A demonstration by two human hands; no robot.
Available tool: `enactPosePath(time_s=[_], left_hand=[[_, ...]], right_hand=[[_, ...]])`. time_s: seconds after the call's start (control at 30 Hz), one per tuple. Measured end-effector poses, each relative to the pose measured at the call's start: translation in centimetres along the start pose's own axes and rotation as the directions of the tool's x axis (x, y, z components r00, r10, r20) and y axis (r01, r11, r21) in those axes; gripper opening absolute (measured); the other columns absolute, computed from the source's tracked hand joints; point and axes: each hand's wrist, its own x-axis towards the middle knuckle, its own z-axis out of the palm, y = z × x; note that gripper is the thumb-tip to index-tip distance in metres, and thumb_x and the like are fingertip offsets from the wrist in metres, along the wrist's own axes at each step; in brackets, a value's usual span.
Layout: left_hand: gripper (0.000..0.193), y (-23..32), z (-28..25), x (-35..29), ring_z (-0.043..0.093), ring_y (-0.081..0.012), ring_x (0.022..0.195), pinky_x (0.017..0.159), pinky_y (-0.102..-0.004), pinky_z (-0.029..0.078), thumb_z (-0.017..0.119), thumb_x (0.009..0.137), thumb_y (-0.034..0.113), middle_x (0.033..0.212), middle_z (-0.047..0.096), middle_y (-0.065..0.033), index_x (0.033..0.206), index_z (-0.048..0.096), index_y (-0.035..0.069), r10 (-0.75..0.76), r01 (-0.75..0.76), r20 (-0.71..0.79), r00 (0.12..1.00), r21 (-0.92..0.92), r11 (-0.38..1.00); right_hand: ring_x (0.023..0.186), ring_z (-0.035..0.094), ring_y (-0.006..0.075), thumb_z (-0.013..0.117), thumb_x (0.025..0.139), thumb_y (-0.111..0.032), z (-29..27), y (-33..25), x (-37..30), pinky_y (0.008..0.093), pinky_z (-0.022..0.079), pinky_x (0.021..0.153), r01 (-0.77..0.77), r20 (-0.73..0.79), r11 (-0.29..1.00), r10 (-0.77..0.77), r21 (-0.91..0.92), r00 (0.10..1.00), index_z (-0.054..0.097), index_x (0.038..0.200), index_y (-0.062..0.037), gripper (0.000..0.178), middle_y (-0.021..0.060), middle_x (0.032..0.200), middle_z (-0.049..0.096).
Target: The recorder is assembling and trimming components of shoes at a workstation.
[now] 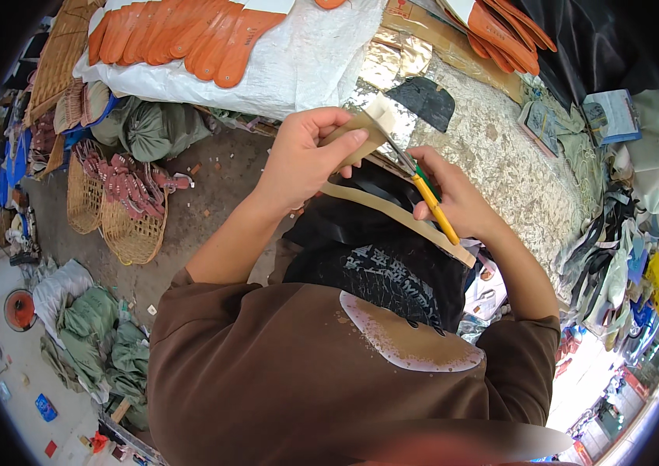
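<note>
My left hand point(302, 155) pinches a tan strip point(392, 208) between thumb and fingers, near a pale piece at its end. From there the strip hangs in a curve over my lap, on black cloth. My right hand point(454, 193) is closed round a pair of scissors point(436, 208) with one yellow and one green handle. Their metal blades point up and left, meeting the strip beside my left fingertips. Whether the blades are parted cannot be made out. Just beyond the blades, a black flat piece point(425, 102) lies on the worn work surface point(493, 155).
White sheeting point(283, 74) at the far left bears a row of orange tongue-shaped pieces point(190, 39). More orange pieces point(496, 35) are stacked at the far right. Wicker baskets point(134, 233) with patterned pieces stand left on the floor. Cloth strips point(605, 256) hang at right.
</note>
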Motion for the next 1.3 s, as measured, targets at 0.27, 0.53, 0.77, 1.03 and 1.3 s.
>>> enactPosePath(time_s=[0.27, 0.53, 0.77, 1.03, 1.3], left_hand=[[0.011, 0.3, -4.0, -2.7, 0.056, -0.0048, 0.057, 0.051, -0.0182, 0.044, 0.063, 0.089, 0.009, 0.074, 0.065, -0.0029, 0.094, 0.064, -0.002, -0.045, 0.047, -0.034, 0.998, 0.075, 0.996], [0.012, -0.4, -6.9, -4.4, 0.059, -0.0102, 0.061, 0.054, -0.0231, 0.048, 0.061, 0.09, 0.008, 0.08, 0.065, -0.0069, 0.096, 0.061, -0.002, -0.018, 0.007, -0.185, 0.983, -0.059, 0.998], [0.019, -0.1, -12.9, -6.1, 0.062, -0.029, 0.092, 0.083, -0.0409, 0.049, 0.052, 0.096, 0.015, 0.098, 0.063, -0.0152, 0.11, 0.051, 0.004, 0.059, -0.246, -0.478, 0.876, -0.339, 0.908], [0.02, 3.5, -11.4, -4.4, 0.054, -0.0345, 0.117, 0.099, -0.0434, 0.046, 0.047, 0.097, 0.009, 0.118, 0.059, -0.0231, 0.112, 0.05, -0.005, 0.302, -0.383, -0.474, 0.827, -0.08, 0.92], [0.015, 5.0, 0.6, -3.4, 0.058, -0.0163, 0.086, 0.078, -0.0262, 0.048, 0.063, 0.08, -0.01, 0.095, 0.06, -0.0106, 0.094, 0.064, -0.003, 0.71, -0.638, -0.055, 0.702, 0.393, 0.662]], right_hand=[[0.073, 0.059, 0.0295, 0.081, 0.067, -0.047, 1.8, -1.3, 2.4, 0.0366, 0.044, 0.065, 0.091, 0.1, 0.992, -0.082, -0.088, 0.992, 0.051, 0.112, -0.0043, 0.069, 0.0129, 0.078, 0.059], [0.071, 0.044, 0.0149, 0.084, 0.068, -0.036, 3.3, -0.6, 2.7, 0.0294, 0.038, 0.063, 0.065, -0.008, 0.985, -0.065, 0.158, 0.998, 0.05, 0.123, -0.0066, 0.071, 0.0049, 0.079, 0.049], [0.087, 0.055, 0.0157, 0.082, 0.068, -0.024, -2.4, 2.9, -5.3, 0.0279, 0.045, 0.074, -0.1, -0.459, 0.963, -0.027, -0.25, 0.888, 0.056, 0.127, -0.013, 0.065, 0.0058, 0.102, 0.061], [0.087, 0.058, 0.0182, 0.075, 0.072, -0.015, -10.8, 13.8, -22.1, 0.0304, 0.047, 0.078, -0.685, -0.807, 0.685, 0.246, -0.247, 0.537, 0.059, 0.123, -0.0082, 0.053, 0.0101, 0.099, 0.063], [0.091, 0.062, 0.0179, 0.072, 0.081, -0.013, -4.3, 2.2, -8.3, 0.0301, 0.05, 0.077, 0.217, -0.75, 0.938, -0.348, -0.272, 0.563, 0.067, 0.107, -0.0057, 0.028, 0.0069, 0.103, 0.066]])
